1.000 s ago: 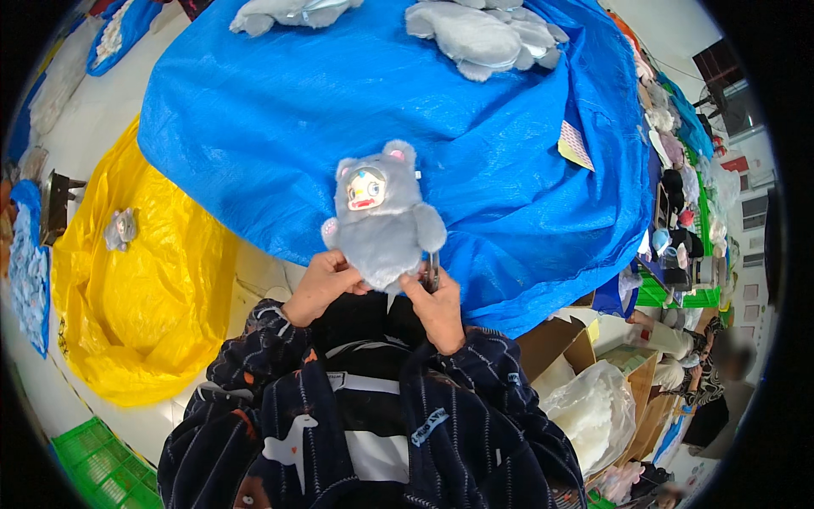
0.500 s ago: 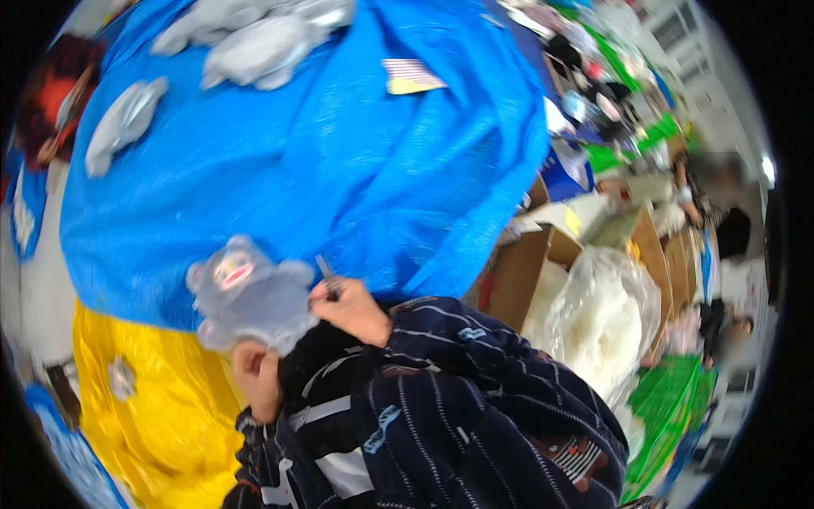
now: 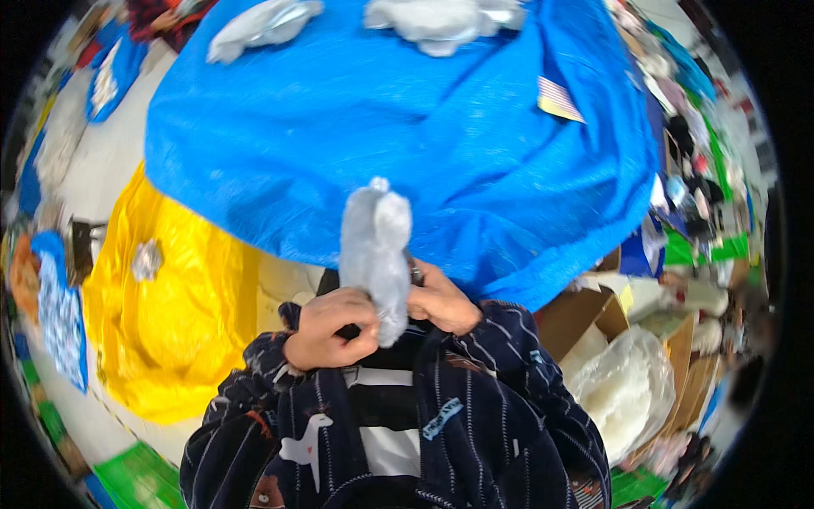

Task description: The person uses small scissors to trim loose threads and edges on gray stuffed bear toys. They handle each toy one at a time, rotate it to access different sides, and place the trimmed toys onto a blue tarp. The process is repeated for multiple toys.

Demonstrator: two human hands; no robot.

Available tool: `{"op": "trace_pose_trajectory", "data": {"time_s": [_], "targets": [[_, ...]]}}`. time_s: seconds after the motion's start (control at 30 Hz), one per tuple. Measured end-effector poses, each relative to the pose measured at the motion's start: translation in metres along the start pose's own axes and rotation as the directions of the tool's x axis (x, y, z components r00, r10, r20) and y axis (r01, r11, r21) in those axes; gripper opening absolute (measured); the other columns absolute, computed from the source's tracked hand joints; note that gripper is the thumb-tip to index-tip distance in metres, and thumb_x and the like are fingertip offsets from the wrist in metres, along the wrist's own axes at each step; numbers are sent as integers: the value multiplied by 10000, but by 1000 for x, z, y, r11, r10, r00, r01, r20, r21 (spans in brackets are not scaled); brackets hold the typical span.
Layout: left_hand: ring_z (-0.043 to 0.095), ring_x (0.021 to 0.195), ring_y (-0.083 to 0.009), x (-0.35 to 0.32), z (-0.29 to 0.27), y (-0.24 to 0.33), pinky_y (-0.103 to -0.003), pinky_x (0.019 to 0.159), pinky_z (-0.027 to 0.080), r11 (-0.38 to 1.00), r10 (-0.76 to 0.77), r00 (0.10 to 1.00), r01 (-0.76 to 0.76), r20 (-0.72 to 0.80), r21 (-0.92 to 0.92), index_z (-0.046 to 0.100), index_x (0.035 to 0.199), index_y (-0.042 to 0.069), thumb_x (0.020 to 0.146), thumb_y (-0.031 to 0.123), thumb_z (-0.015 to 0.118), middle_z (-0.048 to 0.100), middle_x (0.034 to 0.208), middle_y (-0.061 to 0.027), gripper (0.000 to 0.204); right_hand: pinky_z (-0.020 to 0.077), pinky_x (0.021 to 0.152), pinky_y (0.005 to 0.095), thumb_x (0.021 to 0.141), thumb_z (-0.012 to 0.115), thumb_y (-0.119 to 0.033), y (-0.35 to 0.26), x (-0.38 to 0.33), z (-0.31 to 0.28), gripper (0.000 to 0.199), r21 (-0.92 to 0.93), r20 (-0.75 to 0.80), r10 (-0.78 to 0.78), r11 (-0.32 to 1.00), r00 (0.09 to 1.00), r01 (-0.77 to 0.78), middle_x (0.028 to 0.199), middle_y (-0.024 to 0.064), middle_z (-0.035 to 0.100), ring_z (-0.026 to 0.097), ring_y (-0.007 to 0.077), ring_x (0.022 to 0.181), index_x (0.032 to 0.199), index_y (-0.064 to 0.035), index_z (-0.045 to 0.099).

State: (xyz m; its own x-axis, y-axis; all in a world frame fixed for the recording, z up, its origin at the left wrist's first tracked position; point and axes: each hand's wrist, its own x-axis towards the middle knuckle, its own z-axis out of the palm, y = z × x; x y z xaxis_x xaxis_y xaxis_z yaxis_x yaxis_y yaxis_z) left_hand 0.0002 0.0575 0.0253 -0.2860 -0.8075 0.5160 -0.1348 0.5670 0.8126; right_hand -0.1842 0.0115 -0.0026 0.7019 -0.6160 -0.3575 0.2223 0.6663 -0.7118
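Observation:
In front of my chest, a limp grey plush toy skin [image 3: 373, 246] is held upright and turned nearly edge-on, so its face does not show. My left hand [image 3: 335, 327] pinches its lower edge between thumb and fingertips. Against its other side is my right hand [image 3: 443, 299], closed around a slender metal tool [image 3: 415, 273]. Only a dark bit of that tool shows, and its tip is hidden behind the plush. Whether my right fingers also grip the fabric is hard to make out.
A blue tarp [image 3: 288, 161] spreads ahead, with grey plush skins [image 3: 441, 25] at its far side and a striped cloth piece [image 3: 560, 99]. Left lies a yellow sheet [image 3: 178, 331] bearing a small crumpled silvery piece [image 3: 147, 260]. To the right stand a cardboard box [image 3: 585, 318] and a clear bag of white stuffing [image 3: 623, 390].
The plush has been turned from face-up and flat to upright and edge-on. Both hands have come together in front of my chest, and the head view has swung left.

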Motion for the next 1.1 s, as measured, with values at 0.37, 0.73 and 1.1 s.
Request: {"op": "trace_pose_trajectory", "data": {"time_s": [0.37, 0.73, 1.1], "targets": [[529, 871, -101, -33, 4, -25, -234, 771, 437, 808, -517, 855, 471, -42, -353, 508, 976, -12, 793, 26, 584, 515, 925, -58, 201, 292, 430, 195, 784, 551, -29, 35, 24, -15, 124, -440, -255, -412, 855, 875, 275, 656, -21, 506, 405, 33, 496, 907, -17, 553], [571, 755, -85, -43, 5, -48, -226, 656, 472, 666, -729, 682, 689, -55, -287, 542, 909, -29, 762, 53, 626, 585, 824, -55, 188, 431, 558, 311, 729, 617, -97, 30, 22, -3, 189, -759, -145, -391, 633, 909, 151, 759, 155, 566, 561, 246, 627, 861, 30, 572], [575, 718, -119, -65, 14, -60, -246, 618, 454, 761, -643, 756, 612, -124, -215, 551, 869, 11, 749, -11, 568, 582, 779, -63, 123, 311, 414, 222, 769, 525, -7, 51, 36, -24, 87, -286, -120, -45, 958, 992, 9, 638, -20, 502, 412, 57, 469, 845, 1, 566]]}}
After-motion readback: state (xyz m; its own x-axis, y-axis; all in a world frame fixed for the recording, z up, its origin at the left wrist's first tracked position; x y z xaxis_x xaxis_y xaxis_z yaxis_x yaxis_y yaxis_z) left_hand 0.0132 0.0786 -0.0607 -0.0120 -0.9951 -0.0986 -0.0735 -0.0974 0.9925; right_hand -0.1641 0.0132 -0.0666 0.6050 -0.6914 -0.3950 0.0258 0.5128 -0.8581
